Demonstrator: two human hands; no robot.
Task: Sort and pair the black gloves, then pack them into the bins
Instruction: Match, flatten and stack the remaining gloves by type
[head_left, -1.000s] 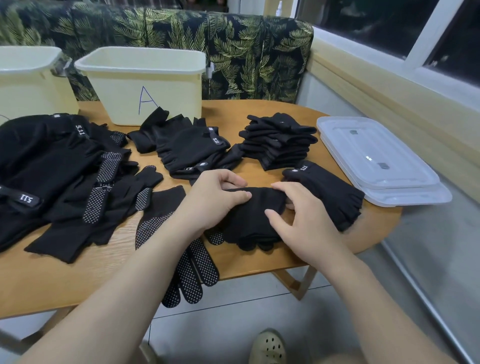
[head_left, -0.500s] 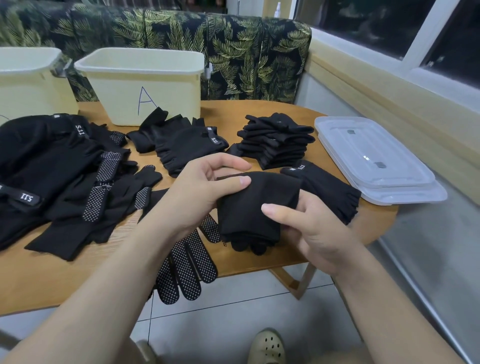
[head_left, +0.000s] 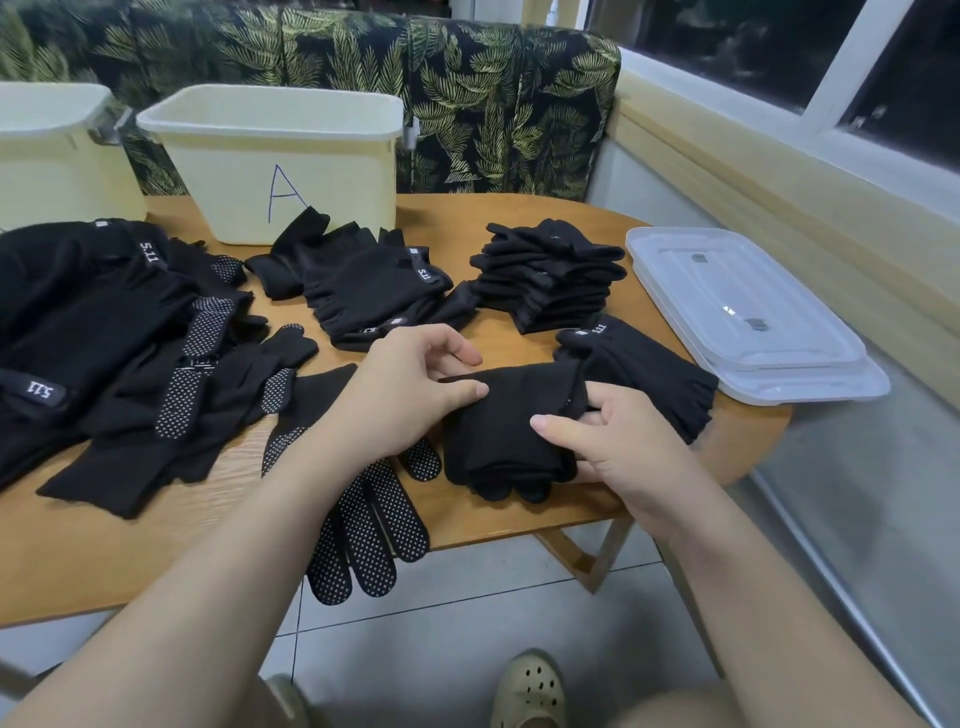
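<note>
A folded pair of black gloves is held just above the table's front edge. My left hand pinches its upper left edge between thumb and fingers. My right hand grips its right side, thumb on top and fingers under. A dotted-palm glove lies under my left wrist and hangs over the edge. A neat stack of folded gloves sits behind, with a fingerless glove to its front right. A big loose heap of gloves covers the left, and a smaller pile lies mid-table.
Cream bin marked A stands at the back, a second cream bin to its left. Two clear plastic lids lie stacked at the right on the round wooden table. A leaf-print sofa stands behind; a window sill runs along the right.
The folded pair was lifted off the table between both hands, and now sits slightly lower and flatter. My right thumb has come over its top.
</note>
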